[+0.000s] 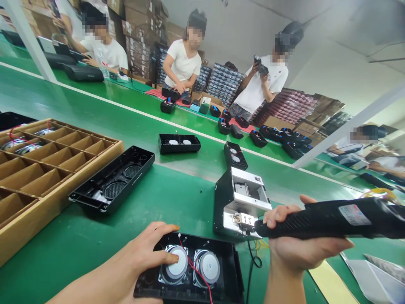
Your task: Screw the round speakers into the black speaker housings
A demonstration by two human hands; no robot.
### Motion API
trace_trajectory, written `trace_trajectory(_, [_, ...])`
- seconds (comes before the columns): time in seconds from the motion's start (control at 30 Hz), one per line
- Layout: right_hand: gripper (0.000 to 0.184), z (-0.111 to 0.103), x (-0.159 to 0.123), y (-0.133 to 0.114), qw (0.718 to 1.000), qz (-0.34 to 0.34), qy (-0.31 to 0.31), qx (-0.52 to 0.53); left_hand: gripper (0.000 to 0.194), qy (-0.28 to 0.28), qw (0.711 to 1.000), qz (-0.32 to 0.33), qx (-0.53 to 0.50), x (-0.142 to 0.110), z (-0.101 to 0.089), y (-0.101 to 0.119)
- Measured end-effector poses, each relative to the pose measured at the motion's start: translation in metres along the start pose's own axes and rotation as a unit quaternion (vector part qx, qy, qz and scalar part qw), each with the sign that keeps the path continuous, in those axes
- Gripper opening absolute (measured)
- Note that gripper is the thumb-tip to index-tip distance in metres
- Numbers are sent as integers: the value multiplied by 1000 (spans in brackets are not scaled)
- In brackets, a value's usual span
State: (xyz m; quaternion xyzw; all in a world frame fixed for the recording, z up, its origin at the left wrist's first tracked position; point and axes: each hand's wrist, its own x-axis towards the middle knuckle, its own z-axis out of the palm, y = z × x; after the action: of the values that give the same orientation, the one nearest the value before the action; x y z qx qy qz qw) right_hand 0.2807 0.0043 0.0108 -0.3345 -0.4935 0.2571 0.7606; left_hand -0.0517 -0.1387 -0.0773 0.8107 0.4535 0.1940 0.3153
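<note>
My left hand (144, 255) rests on a black speaker housing (218, 291) at the near edge of the bench, fingers spread over the left of its two silver speaker drivers (175, 267). A red wire (193, 265) runs across the drivers. My right hand (295, 242) grips a black electric screwdriver (332, 218) held level. Its tip points at a black and silver screw feeder box (238, 202) standing just behind the housing.
An empty black housing (114, 179) lies to the left beside a partitioned cardboard tray (47, 162). Two more housings with drivers (179, 143) (236, 155) lie on the green belt. Across it, three people handle black parts in front of stacked boxes.
</note>
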Motion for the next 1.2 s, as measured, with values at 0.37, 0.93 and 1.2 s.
trace_trajectory(0.37, [90,11,1,-1,1000,9,-2,-10,68,-41,999,-33,-5,3,-2,3])
trace_trajectory(0.93, [96,-10,-5,1,999,32,-36,25,66,-32,999,-22,-17,6,-7,10])
trace_trajectory(1.2, [69,-15,-19,-34,992,20,-81,93,67,29,999,28,-35,10,-4,3])
